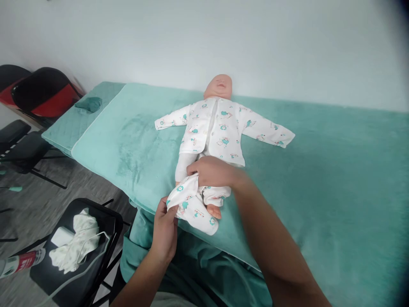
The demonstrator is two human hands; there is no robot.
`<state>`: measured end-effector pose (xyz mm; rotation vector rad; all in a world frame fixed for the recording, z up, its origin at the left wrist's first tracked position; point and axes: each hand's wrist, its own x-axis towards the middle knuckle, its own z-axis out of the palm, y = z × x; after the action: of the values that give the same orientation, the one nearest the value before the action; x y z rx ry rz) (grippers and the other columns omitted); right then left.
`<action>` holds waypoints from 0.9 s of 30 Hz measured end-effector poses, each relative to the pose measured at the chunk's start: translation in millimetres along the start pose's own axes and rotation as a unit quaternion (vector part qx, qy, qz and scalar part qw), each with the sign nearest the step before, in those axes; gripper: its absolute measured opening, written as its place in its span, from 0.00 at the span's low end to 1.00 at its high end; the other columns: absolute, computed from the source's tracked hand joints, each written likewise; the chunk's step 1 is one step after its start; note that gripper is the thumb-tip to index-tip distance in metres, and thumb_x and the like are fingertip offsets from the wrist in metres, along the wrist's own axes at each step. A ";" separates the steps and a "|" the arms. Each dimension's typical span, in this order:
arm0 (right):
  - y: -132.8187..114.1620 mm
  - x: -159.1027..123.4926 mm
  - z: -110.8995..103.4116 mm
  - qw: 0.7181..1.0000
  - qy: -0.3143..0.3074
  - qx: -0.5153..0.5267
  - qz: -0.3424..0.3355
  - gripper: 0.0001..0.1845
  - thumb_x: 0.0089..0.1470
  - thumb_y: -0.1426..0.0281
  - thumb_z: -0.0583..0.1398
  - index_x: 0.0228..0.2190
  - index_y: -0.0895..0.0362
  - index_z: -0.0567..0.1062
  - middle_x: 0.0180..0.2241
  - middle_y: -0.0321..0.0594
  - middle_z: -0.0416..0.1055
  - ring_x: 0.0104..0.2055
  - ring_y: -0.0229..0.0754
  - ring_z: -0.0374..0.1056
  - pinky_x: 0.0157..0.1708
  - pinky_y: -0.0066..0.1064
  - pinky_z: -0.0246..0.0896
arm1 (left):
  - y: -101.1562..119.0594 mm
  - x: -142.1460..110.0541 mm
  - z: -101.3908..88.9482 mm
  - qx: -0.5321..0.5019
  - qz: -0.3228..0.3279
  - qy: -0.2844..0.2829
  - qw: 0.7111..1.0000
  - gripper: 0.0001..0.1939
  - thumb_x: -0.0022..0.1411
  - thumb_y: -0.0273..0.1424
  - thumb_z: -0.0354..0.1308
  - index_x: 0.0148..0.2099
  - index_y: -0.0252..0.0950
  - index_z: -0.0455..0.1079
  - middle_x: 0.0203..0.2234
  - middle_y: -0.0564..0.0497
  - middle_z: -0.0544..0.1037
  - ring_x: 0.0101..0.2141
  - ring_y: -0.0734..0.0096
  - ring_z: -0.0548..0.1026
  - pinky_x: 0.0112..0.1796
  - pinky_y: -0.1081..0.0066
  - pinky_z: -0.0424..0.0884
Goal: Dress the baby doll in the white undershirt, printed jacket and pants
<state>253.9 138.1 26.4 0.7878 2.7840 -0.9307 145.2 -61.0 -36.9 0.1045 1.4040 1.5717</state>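
Head view: a doll (218, 87) lies face up across a green-covered bed (319, 170), head towards the wall (287, 47) and feet at the near edge, which puts its legs within easy reach of both hands.
Jacket: the patterned jacket (231, 132) is on the doll, sleeves spread outward; lying flat this way, they keep well apart from the hands.
Trousers: the matching trousers (196, 213) are bunched around the lower legs. One bare foot (214, 211) shows beyond a cuff; the other foot cannot be seen, apparently covered by the cloth.
Left hand: the left hand (166, 226) has a narrow pinch on the trousers' outer side, thumb over the fabric, probably to steady the loose leg.
Right hand: the right hand (214, 170) reaches across the doll's legs with curled fingers, closed on the trousers' upper edge; this seems to keep the cloth taut between both hands. Its exact fingertip contact is partly hidden.
Side chair: a black chair (41, 279) bears a crumpled patterned cloth (84, 232) and a white object (61, 236), near the bed but out of the hands' way.
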 end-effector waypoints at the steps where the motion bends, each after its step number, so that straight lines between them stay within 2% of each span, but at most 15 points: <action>1: 0.2 -1.3 -1.2 1.000 -0.002 0.013 -0.004 0.05 0.50 0.69 0.61 0.29 0.53 0.78 0.30 0.38 0.76 0.31 0.40 0.66 0.30 0.33 0.46 | -0.5 0.8 0.3 -0.010 0.000 -0.002 1.000 0.20 0.50 0.34 0.72 0.45 0.39 0.74 0.39 0.53 0.80 0.37 0.73 0.75 0.42 0.73 0.71; 4: 2.7 -4.7 -4.5 0.998 0.001 0.060 -0.021 0.05 0.52 0.68 0.61 0.28 0.53 0.77 0.30 0.36 0.77 0.31 0.39 0.66 0.30 0.32 0.48 | -2.8 5.0 -1.2 -0.007 0.018 -0.022 1.000 0.19 0.53 0.35 0.71 0.46 0.38 0.72 0.39 0.53 0.79 0.36 0.74 0.74 0.40 0.73 0.71; 9: 9.7 -5.6 -5.4 0.996 0.000 0.084 -0.031 0.06 0.52 0.65 0.61 0.26 0.54 0.74 0.28 0.35 0.75 0.31 0.38 0.64 0.30 0.32 0.48 | -2.4 20.9 -9.1 0.097 0.072 -0.055 0.991 0.12 0.59 0.35 0.66 0.42 0.38 0.69 0.29 0.58 0.70 0.29 0.77 0.66 0.32 0.76 0.63; 14: 9.3 -5.6 -6.4 0.994 0.002 0.109 -0.020 0.11 0.51 0.60 0.63 0.26 0.54 0.71 0.26 0.34 0.71 0.30 0.38 0.62 0.29 0.31 0.47 | 4.9 44.9 -13.0 0.176 0.123 -0.090 0.972 0.08 0.62 0.33 0.61 0.42 0.39 0.67 0.28 0.58 0.68 0.29 0.75 0.63 0.31 0.75 0.61; 18: 7.6 -5.6 -7.5 0.994 0.008 0.107 -0.027 0.12 0.51 0.61 0.63 0.25 0.54 0.68 0.25 0.32 0.68 0.29 0.37 0.61 0.28 0.30 0.46 | 11.1 56.7 -10.7 0.247 0.185 -0.074 0.948 0.06 0.64 0.33 0.58 0.43 0.40 0.66 0.32 0.57 0.70 0.33 0.73 0.66 0.35 0.74 0.64; 22: 9.7 -3.9 -5.9 0.994 0.020 0.098 -0.039 0.11 0.51 0.64 0.62 0.25 0.54 0.65 0.24 0.31 0.65 0.28 0.36 0.60 0.29 0.29 0.46 | 16.7 65.1 -4.2 0.283 0.219 -0.061 0.932 0.06 0.68 0.35 0.55 0.44 0.40 0.66 0.34 0.55 0.71 0.36 0.70 0.69 0.38 0.71 0.66; 27: 12.5 -3.6 -5.5 0.992 0.040 0.113 -0.035 0.06 0.49 0.67 0.60 0.28 0.54 0.67 0.27 0.31 0.67 0.30 0.36 0.61 0.29 0.29 0.47 | 26.2 83.4 6.6 0.292 0.300 -0.082 0.904 0.11 0.67 0.32 0.55 0.51 0.40 0.68 0.48 0.49 0.75 0.48 0.65 0.73 0.49 0.67 0.68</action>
<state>263.6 148.2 25.0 0.7757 2.8251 -1.2736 91.3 5.1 -56.9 1.0954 1.7618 1.5003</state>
